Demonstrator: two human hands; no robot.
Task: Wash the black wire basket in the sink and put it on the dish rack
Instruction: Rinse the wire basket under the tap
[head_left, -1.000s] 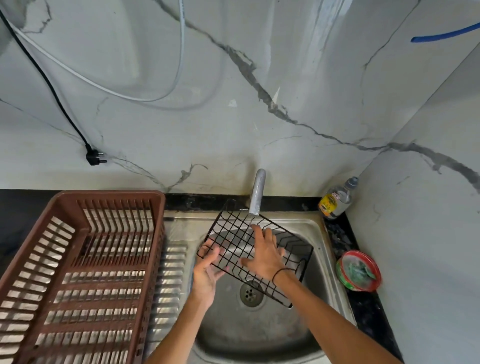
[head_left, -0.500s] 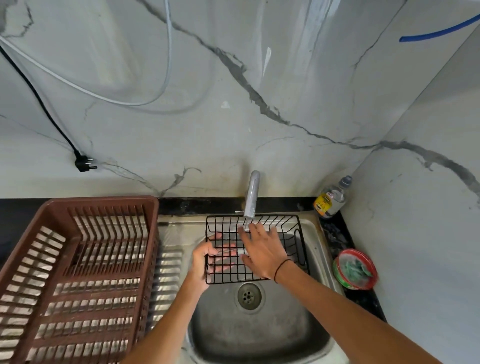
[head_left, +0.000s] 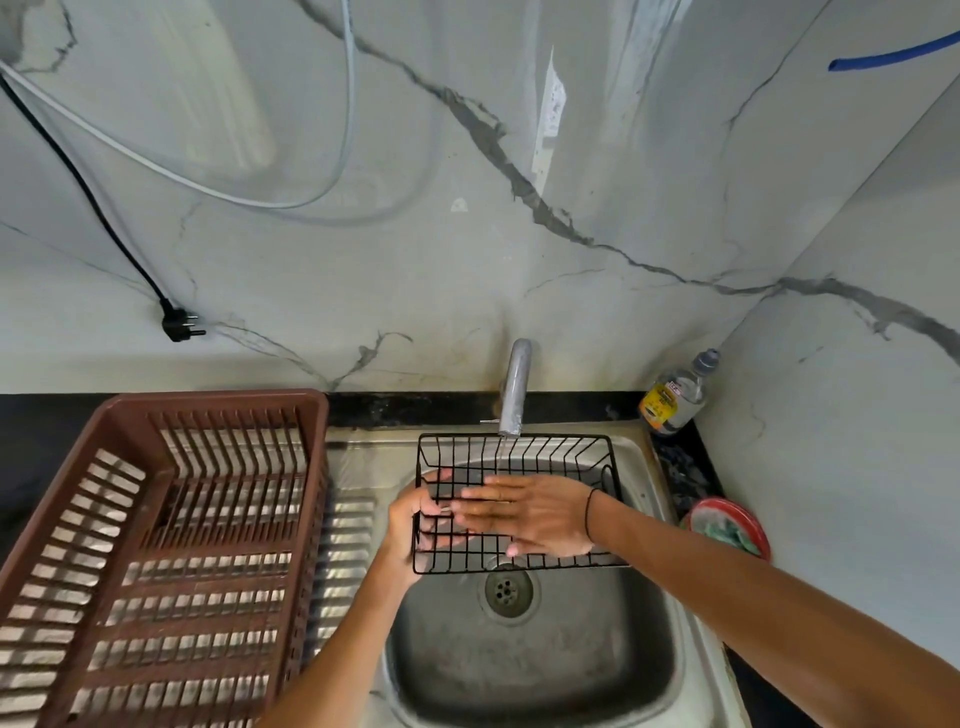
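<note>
1. We hold the black wire basket (head_left: 550, 457) over the sink (head_left: 644, 654), open side up, under the tap (head_left: 515, 387) and its thin stream of water.
2. Our left hand (head_left: 415, 525) grips the basket's left edge, fingers curled around the wires.
3. Our right hand (head_left: 535, 514) lies flat and open inside it, grasping nothing.
4. The brown dish rack (head_left: 119, 431) stands just left of the sink.

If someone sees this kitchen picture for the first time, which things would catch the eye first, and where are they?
At the centre, the black wire basket is held over the steel sink under the tap; the left hand grips its left edge and the right hand lies flat inside. The big brown dish rack fills the left side.
</note>
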